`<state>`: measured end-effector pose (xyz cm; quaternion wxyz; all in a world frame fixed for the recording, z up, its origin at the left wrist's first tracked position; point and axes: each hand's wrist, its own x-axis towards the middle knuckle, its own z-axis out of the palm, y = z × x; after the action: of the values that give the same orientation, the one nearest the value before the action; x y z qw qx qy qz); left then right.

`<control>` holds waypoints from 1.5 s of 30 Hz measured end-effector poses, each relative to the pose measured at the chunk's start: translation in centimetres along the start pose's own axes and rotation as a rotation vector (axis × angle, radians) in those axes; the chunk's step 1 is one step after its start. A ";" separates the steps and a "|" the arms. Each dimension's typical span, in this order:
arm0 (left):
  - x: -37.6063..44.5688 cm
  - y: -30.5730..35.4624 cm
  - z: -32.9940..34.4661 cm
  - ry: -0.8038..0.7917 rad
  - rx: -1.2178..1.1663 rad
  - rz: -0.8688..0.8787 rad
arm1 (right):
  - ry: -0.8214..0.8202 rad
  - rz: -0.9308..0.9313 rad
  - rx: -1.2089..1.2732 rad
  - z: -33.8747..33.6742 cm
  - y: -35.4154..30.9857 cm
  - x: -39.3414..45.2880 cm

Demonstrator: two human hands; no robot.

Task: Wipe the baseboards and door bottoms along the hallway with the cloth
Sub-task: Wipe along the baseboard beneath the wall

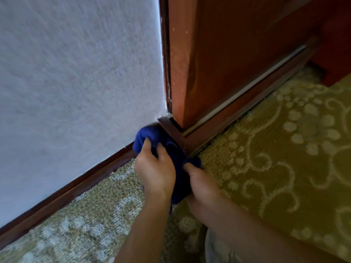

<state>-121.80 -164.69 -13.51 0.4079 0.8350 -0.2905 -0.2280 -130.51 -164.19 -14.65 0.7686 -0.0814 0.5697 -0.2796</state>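
Blue cloth (171, 149) bunched against the outer corner where the baseboard (62, 192) meets the foot of the door frame (182, 92). Upper wad pressed on the baseboard's end, just below the textured wall (76, 73); lower tail runs down between the two hands toward the carpet (266, 158).

Left hand (154, 172) grips the upper wad, fingers curled over the top and pushing it into the wood. Right hand (203, 186) holds the lower part, thumb pinching a fold near the floor line. Both closed on the cloth, neither free.

Step in hand, by my reading: working the corner block before passing on to the door bottom (247, 103).

To do it well:
- Keep the left hand's pressure flat on the wood face, not on the wall (the rough texture would likely catch lint).
- Wrap the cloth round the corner so both faces are wiped in one pass.
- Run a folded edge along the top ledge of the baseboard, where dust probably sits.
- Hold the tail taut with the right hand so it does not drag over the carpet pile.
- The pale strip (245, 88) along the door's lower rail looks like a lip; worth a fingertip behind the cloth there.

Frame somewhat blurred; dirt on the wood cannot be judged.
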 end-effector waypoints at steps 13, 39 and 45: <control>0.8 -3.8 -0.2 -0.225 -0.017 -0.270 | 0.079 -0.008 -0.050 -1.7 0.2 -0.1; 0.2 -0.3 1.6 -0.214 -0.231 -0.358 | 0.024 0.125 -0.167 -3.7 -2.1 0.2; -1.6 -1.5 0.2 -0.411 -0.131 -0.247 | 0.273 -0.011 -0.002 -6.7 -3.0 1.1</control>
<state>-122.62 -162.95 -14.62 0.3624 0.7720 -0.2480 -0.4595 -137.42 -165.95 -16.50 0.6822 -0.0462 0.6689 -0.2916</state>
